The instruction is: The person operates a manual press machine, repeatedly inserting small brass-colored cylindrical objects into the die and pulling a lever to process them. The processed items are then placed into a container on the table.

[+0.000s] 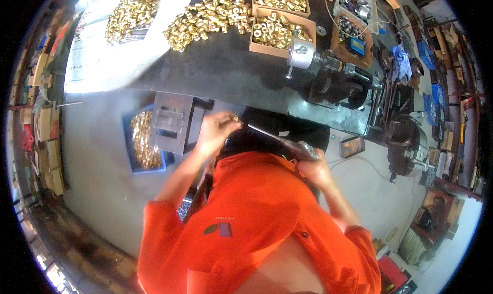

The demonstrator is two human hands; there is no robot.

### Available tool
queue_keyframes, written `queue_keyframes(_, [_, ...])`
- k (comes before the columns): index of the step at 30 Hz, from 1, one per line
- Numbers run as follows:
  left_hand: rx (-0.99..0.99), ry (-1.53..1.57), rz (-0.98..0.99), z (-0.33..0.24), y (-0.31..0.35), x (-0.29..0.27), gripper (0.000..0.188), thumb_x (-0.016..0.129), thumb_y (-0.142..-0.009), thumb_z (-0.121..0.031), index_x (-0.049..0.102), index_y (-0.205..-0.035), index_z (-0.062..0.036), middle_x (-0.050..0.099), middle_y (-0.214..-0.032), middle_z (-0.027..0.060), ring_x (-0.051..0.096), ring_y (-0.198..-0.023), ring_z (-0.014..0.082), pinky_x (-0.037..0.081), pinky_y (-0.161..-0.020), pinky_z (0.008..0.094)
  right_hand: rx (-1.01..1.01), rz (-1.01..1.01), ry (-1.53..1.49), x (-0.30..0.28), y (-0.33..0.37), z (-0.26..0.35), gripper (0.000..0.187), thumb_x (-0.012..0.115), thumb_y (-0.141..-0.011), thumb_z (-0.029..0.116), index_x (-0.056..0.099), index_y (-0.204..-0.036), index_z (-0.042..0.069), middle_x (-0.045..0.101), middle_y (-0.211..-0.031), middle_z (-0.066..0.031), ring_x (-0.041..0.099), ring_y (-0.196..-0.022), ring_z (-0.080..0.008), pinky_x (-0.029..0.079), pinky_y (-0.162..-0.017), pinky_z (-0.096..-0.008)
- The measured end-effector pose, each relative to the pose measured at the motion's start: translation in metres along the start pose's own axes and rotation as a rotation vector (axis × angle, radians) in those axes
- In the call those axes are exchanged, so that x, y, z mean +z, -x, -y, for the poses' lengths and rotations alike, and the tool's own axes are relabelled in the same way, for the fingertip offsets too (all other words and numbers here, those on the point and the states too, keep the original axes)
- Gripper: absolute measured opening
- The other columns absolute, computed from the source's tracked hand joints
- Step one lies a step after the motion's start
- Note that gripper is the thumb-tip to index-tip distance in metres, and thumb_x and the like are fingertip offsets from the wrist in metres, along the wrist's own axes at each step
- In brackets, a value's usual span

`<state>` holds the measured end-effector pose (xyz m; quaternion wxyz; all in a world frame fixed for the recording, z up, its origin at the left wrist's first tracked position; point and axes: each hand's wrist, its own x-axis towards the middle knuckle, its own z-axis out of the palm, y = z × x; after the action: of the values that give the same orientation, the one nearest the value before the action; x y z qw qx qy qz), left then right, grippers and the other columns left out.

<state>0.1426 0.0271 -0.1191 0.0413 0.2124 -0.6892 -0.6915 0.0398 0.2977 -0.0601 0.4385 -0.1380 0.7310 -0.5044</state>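
My left hand [215,130] is closed in a pinch on a small brass fitting [236,119], held just off the near edge of the dark workbench [221,83]. My right hand [314,166] is wrapped round a grey metal air blow gun [304,149] with a long thin nozzle. The nozzle's tip points at the fitting, with a small gap between them. My right fingers partly hide the gun's handle.
Brass fittings lie heaped on the bench [210,19], on white paper [95,52] and in cardboard boxes [269,50]. A machine with a silver chuck [301,54] stands at the right. Below left, a blue crate [127,145] holds brass pieces, beside a metal plate [169,134].
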Motion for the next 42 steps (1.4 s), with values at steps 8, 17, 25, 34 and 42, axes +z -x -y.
queue_keyframes(8, [0.382, -0.701, 0.077, -0.013, -0.001, 0.004, 0.025, 0.071, -0.062, -0.009, 0.058, -0.081, -0.0009, 0.060, -0.076, 0.0126, 0.060, -0.071, 0.0301, 0.047, -0.061, 0.0331, 0.187, -0.048, 0.154, 0.008, -0.010, 0.017, 0.024, 0.062, -0.068, 0.017, 0.060, -0.077, -0.005, 0.056, -0.062, -0.0078, 0.046, -0.058, -0.0092, 0.040, -0.051, -0.0294])
queue_keyframes(17, [-0.230, -0.028, 0.123, -0.006, -0.004, 0.005, 0.017, 0.062, -0.076, -0.007, 0.056, -0.086, 0.0059, 0.062, -0.079, 0.0103, 0.062, -0.069, 0.0169, 0.049, -0.064, 0.0282, 0.169, -0.070, 0.157, -0.007, -0.008, 0.006, 0.029, 0.065, -0.065, 0.013, 0.056, -0.087, -0.003, 0.056, -0.068, -0.0056, 0.052, -0.059, -0.0124, 0.040, -0.051, -0.0261])
queue_keyframes(25, [-0.290, 0.383, 0.162, 0.028, -0.004, -0.013, 0.030, 0.062, -0.079, -0.022, 0.055, -0.085, 0.0068, 0.060, -0.075, 0.0159, 0.062, -0.066, 0.0232, 0.049, -0.064, 0.0307, 0.041, -0.063, 0.270, -0.028, 0.005, 0.005, 0.019, 0.067, -0.066, 0.012, 0.058, -0.078, 0.000, 0.058, -0.077, -0.0077, 0.054, -0.067, -0.0135, 0.044, -0.055, -0.0260])
queue_keyframes(34, [-0.383, 0.363, 0.099, 0.043, 0.001, -0.020, 0.040, 0.064, -0.077, -0.030, 0.054, -0.085, 0.0077, 0.059, -0.073, 0.0172, 0.060, -0.061, 0.0228, 0.048, -0.058, 0.0292, 0.095, -0.086, 0.542, -0.056, 0.003, -0.038, 0.021, 0.061, -0.067, 0.010, 0.061, -0.086, 0.000, 0.061, -0.077, -0.0160, 0.059, -0.070, -0.0232, 0.046, -0.059, -0.0307])
queue_keyframes(42, [-0.359, 0.314, 0.226, 0.045, 0.004, -0.002, 0.028, 0.061, -0.080, -0.022, 0.056, -0.080, 0.0057, 0.060, -0.069, 0.0152, 0.060, -0.059, 0.0206, 0.048, -0.056, 0.0289, 0.049, -0.081, 0.519, -0.009, -0.011, -0.001, 0.011, 0.062, -0.059, 0.011, 0.055, -0.061, 0.004, 0.051, -0.057, -0.0164, 0.053, -0.052, -0.0313, 0.041, -0.046, -0.0377])
